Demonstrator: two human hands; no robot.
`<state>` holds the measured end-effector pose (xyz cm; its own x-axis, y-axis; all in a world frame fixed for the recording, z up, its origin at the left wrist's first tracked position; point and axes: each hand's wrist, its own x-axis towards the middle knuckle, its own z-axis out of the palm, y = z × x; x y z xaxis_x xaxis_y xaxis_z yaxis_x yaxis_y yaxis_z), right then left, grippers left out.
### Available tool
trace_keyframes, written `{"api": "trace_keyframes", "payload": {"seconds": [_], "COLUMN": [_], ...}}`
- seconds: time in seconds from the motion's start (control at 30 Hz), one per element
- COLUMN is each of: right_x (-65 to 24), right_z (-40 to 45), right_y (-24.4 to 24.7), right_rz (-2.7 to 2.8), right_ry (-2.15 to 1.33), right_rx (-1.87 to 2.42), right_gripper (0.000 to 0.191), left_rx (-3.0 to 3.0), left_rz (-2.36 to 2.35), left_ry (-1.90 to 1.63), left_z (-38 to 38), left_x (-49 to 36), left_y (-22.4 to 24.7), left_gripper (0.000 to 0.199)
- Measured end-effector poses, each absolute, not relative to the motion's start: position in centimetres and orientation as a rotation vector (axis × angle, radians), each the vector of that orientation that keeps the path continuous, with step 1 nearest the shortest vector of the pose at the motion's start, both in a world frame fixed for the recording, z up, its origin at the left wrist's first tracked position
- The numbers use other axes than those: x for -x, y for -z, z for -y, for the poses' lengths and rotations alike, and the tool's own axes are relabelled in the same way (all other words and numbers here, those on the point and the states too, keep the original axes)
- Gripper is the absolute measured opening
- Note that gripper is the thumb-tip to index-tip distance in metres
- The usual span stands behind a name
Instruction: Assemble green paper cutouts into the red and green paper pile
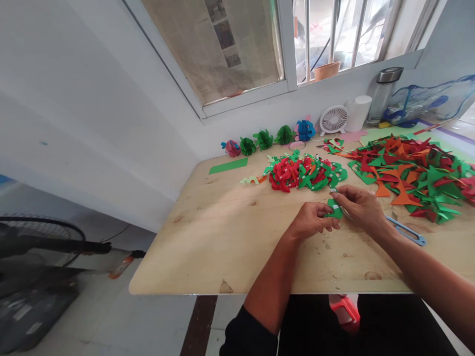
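My left hand [314, 218] is closed on a small green paper piece [335, 208] that has a white patch on it. Close beside it on the right, my right hand [356, 201] has its thumb and fingers pinched together at a small whitish bit [334, 191], too small to make out. Just beyond both hands lies a heap of red and green paper shapes [306, 171], many with white patches. A light-blue tool [411, 234] rests on the wooden table [222, 232], partly under my right forearm.
A large pile of red, orange and green paper scraps [411, 173] covers the right side. Along the wall stand folded paper ornaments [264, 140], a small white fan [334, 120] and a glass bottle [383, 96]. A green strip [228, 166] lies at the back left.
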<state>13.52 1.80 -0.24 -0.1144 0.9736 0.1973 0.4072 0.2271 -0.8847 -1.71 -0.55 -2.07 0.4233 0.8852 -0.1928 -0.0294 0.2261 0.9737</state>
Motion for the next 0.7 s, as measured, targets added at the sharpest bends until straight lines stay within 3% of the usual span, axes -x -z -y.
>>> {"api": "trace_keyframes", "payload": {"seconds": [0.5, 0.7], "right_x": [-13.8, -13.7], "right_z": [-2.1, -2.0], "right_y": [0.1, -0.8], "right_rz": [1.514, 1.371], "right_ry": [-0.877, -1.018], "right_rx": [1.32, 1.28], "right_gripper": [0.024, 0.031], "left_rx": [-1.161, -1.198], "left_rz": [-0.885, -0.899], "left_ry": [-0.885, -1.001], "left_z": [0.8, 0.9], "left_x": [1.8, 1.8], "left_y": [1.5, 1.0], "left_gripper": [0.044, 0.043]}}
